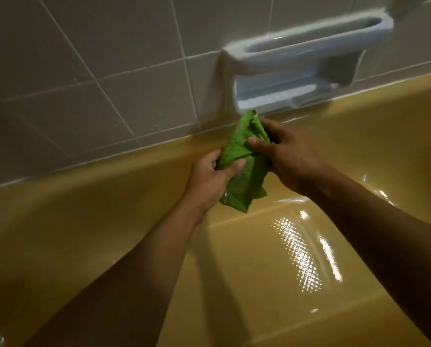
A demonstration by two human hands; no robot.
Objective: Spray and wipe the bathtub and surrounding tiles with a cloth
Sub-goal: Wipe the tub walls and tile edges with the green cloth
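Both hands gripped a bunched green cloth in the air over the yellow bathtub, just in front of the tub's far rim. The left hand pinched its lower left part between thumb and curled fingers; the right hand closed round its upper right side, thumb pressed across the front. Behind the cloth, pale wall tiles met the rim, and a white soap dish with a grab bar was set into them.

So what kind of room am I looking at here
A bathroom, most likely: a mustard-yellow bathtub, a tiled wall above its rim, and a ceramic soap dish with grab bar set into the tiles.
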